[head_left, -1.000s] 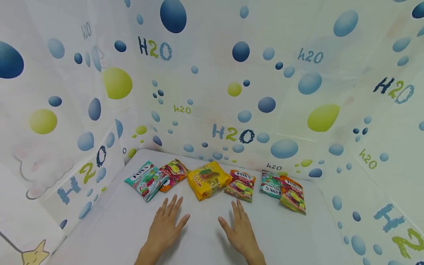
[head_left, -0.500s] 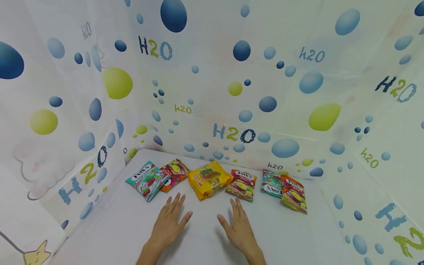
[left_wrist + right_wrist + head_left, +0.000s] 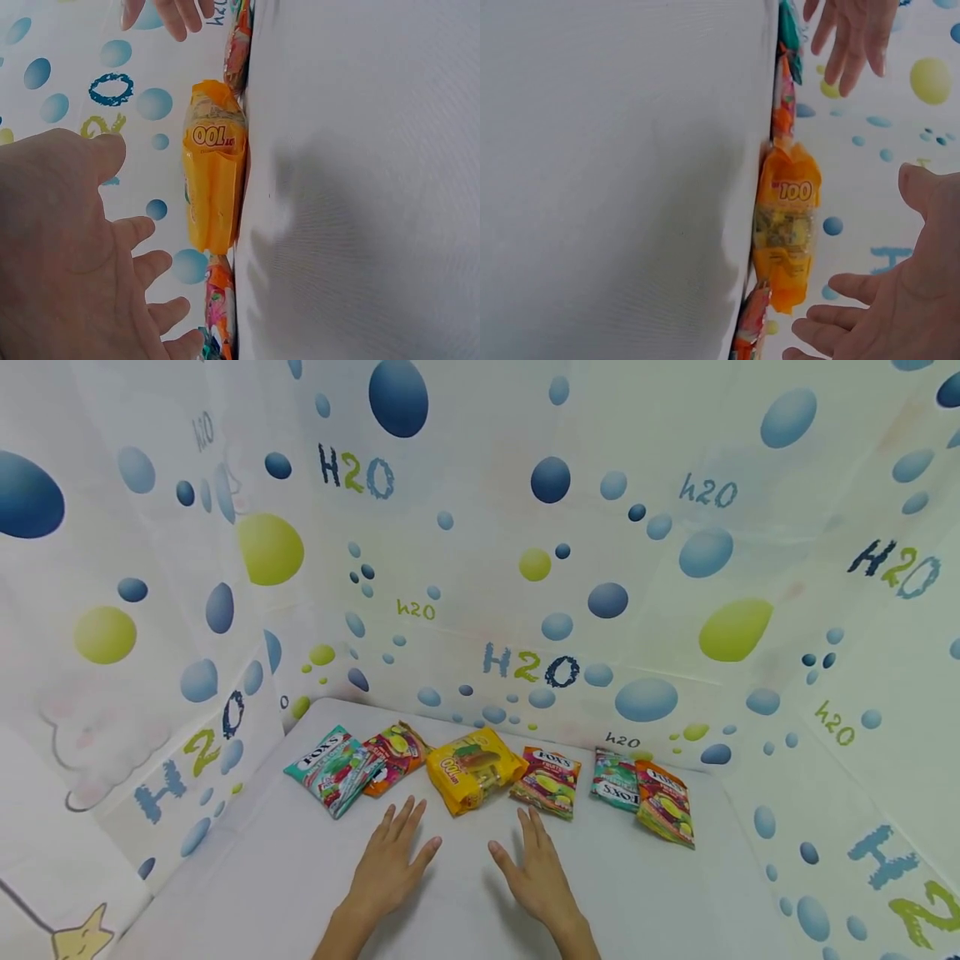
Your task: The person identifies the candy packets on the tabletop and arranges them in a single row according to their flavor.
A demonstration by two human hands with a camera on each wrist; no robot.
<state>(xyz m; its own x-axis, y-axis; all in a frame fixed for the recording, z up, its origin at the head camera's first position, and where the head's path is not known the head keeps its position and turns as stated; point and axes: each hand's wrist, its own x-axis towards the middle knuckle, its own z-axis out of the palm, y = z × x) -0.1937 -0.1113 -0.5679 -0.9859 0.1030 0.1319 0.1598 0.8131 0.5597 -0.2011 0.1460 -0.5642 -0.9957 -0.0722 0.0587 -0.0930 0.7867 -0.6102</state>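
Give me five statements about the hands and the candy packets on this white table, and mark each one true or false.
1. The left hand lies open with fingers spread, holding nothing. True.
2. The right hand grips the yellow packet. False: it is open and holds nothing.
3. The yellow packet lies in the row between an orange-red packet and a red Fox's packet. True.
4. The teal Fox's packet lies at the right end of the row. False: it is at the left end.
5. Both hands are beyond the row, near the curtain. False: they are on the near side of the row.
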